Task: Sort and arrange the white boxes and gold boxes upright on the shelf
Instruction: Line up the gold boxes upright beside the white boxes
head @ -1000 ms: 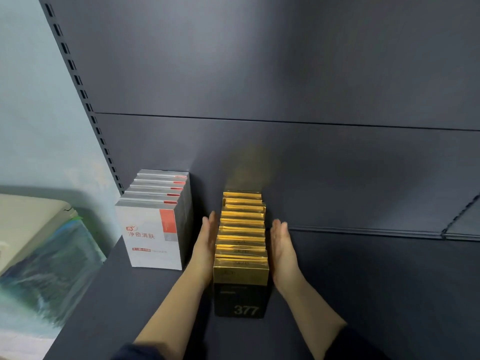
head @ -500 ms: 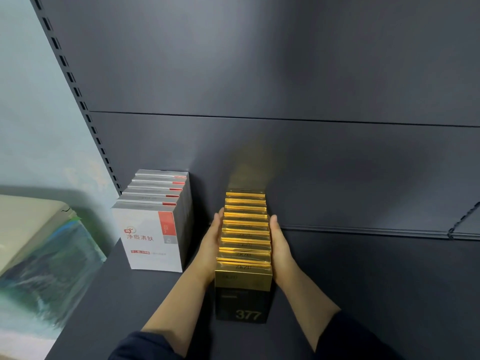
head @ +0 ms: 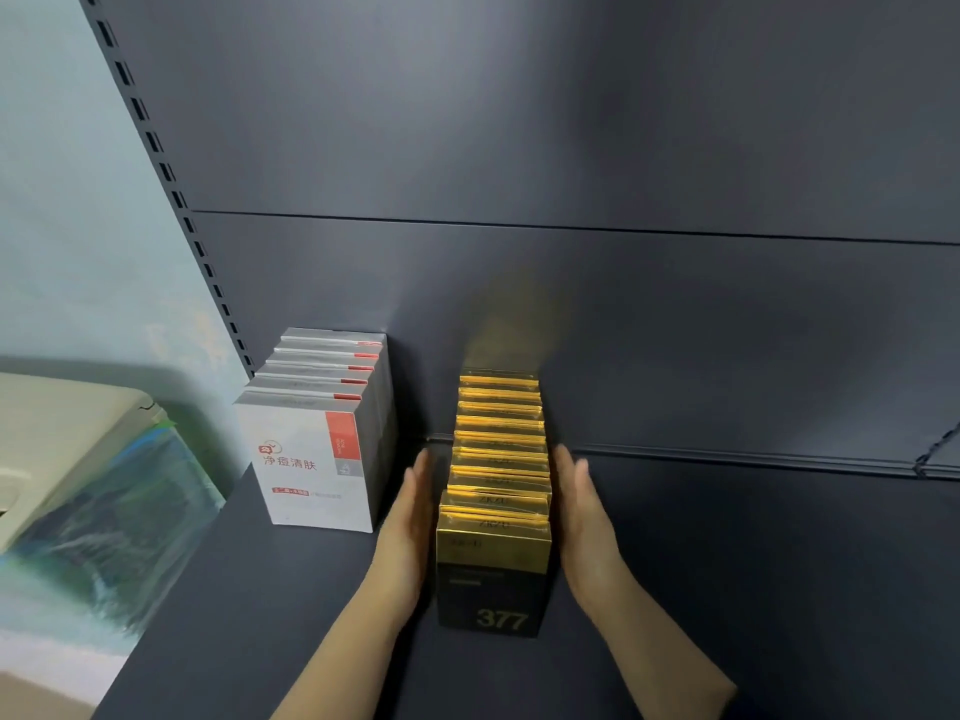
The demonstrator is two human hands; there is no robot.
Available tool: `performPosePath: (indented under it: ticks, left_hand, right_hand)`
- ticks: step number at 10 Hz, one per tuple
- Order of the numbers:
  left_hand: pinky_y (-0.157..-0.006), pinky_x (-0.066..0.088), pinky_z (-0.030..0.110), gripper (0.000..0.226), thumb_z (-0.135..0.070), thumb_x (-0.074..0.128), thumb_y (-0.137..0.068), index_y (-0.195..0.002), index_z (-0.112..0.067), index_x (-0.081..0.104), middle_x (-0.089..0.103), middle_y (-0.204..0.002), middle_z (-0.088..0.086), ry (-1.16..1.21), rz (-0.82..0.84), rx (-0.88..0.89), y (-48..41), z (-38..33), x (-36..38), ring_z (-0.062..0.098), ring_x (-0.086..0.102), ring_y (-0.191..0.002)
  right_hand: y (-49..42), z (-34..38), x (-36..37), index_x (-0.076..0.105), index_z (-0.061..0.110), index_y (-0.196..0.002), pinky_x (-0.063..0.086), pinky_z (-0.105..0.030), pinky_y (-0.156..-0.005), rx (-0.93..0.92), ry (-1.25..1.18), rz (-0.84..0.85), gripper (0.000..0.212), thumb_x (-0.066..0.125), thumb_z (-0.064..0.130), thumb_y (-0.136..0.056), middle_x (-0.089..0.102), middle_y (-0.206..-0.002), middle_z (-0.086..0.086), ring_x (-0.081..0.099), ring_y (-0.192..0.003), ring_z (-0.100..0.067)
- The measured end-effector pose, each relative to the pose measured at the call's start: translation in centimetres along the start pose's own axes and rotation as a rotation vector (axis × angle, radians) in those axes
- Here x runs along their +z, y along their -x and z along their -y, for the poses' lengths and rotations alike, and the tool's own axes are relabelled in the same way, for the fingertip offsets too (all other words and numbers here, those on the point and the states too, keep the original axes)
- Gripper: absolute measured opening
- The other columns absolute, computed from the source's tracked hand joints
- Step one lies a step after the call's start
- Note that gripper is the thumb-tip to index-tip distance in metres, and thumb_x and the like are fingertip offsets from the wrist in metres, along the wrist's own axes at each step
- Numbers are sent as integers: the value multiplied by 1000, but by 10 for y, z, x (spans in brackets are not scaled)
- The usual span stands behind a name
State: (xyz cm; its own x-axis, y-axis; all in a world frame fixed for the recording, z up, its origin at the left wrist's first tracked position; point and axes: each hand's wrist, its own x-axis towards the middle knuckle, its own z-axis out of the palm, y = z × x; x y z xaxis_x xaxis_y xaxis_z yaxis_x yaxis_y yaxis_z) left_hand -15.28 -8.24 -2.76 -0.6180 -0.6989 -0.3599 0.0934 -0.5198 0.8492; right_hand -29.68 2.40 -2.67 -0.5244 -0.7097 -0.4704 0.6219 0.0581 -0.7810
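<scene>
Several gold boxes (head: 497,517) stand upright in one row running from the shelf's front to its back wall; the front box shows "377". Left of them, several white boxes (head: 317,449) with red accents stand upright in a similar row. My left hand (head: 410,517) lies flat along the left side of the gold row, fingers straight. My right hand (head: 582,506) lies flat along the right side, a small gap showing between palm and boxes. Neither hand grips anything.
The dark grey shelf (head: 753,589) stretches bare to the right of the gold row. A slotted upright (head: 171,184) marks the shelf's left edge. A beige appliance with plastic wrap (head: 78,485) sits lower left, beyond the shelf.
Both hands had pressed against the sides of the gold row half a second ago; now they have eased slightly outward and back. The boxes have stayed in place.
</scene>
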Motion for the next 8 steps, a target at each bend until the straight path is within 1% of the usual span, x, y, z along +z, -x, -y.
performPosePath:
  ticks: [1, 2, 3, 4, 5, 6, 7, 8]
  left_hand:
    - [-91, 41, 27, 49, -47, 24, -98, -141, -31, 40, 53, -139, -6, 14, -4, 23, 21, 20, -5, 14, 52, -122]
    - [-75, 48, 21, 59, -53, 29, -90, -135, -23, 52, 67, -122, -2, -84, 32, 45, 35, 29, 9, 10, 65, -105]
    - [-71, 47, 21, 49, -47, 27, -98, -130, -21, 55, 67, -118, 2, -117, 6, 58, 39, 28, 17, 11, 64, -103]
    - [-72, 43, 23, 45, -44, 27, -101, -129, -23, 56, 66, -118, 0, -140, 1, 48, 39, 25, 17, 11, 61, -104]
    - [-71, 43, 20, 43, -43, 28, -102, -131, -24, 53, 66, -116, -3, -164, -22, 33, 40, 24, 18, 7, 61, -103]
    - [-72, 42, 21, 46, -46, 27, -99, -131, -24, 53, 66, -112, -5, -160, -13, 32, 42, 21, 20, 6, 61, -102]
    - [-68, 42, 24, 45, -46, 30, -99, -128, -22, 55, 65, -109, -2, -119, -33, -9, 44, 14, 23, 9, 60, -96]
    - [-71, 42, 25, 53, -50, 25, -98, -135, -23, 51, 65, -114, -2, -75, -12, -52, 41, 17, 16, 9, 59, -98]
  right_hand:
    - [18, -28, -5, 53, 35, -124, 41, -37, -95, -24, 68, -1, 54, 25, 63, -88, 60, -126, -1, 57, -113, -19]
    - [27, -43, 6, 50, 30, -137, 49, -36, -79, 9, 60, -55, 76, 31, 68, -74, 63, -128, -6, 61, -109, -22]
    - [33, -40, 14, 56, 27, -134, 49, -37, -79, 18, 119, -124, 80, 32, 71, -71, 66, -118, -7, 63, -103, -23]
    - [35, -38, 17, 59, 22, -129, 49, -38, -82, 25, 117, -153, 63, 29, 62, -91, 67, -108, -6, 61, -97, -22]
    - [38, -37, 18, 62, 21, -122, 45, -47, -99, 36, 158, -180, 60, 28, 61, -94, 67, -109, -9, 61, -103, -27]
    - [39, -37, 19, 64, 20, -114, 45, -47, -99, 23, 145, -200, 56, 29, 59, -94, 67, -102, -8, 61, -98, -27]
    - [39, -35, 23, 65, 19, -115, 47, -46, -94, 10, 143, -180, 60, 27, 60, -94, 67, -104, -10, 62, -98, -28]
    - [39, -34, 21, 57, 16, -130, 48, -39, -78, -43, 36, -131, 63, 27, 58, -92, 65, -118, -14, 62, -99, -25]
